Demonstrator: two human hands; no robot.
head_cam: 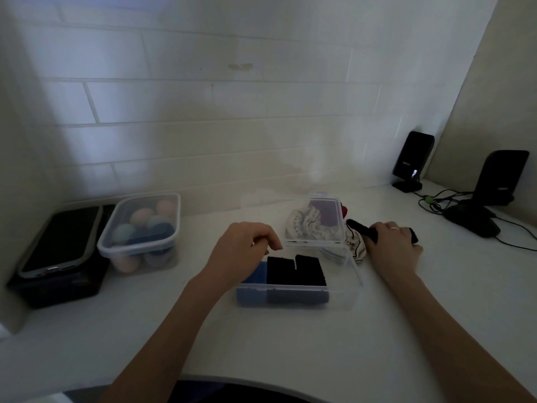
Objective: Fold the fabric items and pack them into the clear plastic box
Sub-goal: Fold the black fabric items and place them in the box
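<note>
A clear plastic box (299,298) on the white tabletop (261,344) holds folded blue and black fabric. The left hand (247,245) hovers above it, loosely curled, empty. The right hand (392,242) grips a black fabric item (360,228) beside it.

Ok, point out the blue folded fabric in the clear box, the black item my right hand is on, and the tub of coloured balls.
blue folded fabric (257,271): head view, its top face at the box's left end.
black fabric item (361,228): head view, the end sticking out left of the right hand.
tub of coloured balls (139,245): head view, the lid's near rim.
</note>
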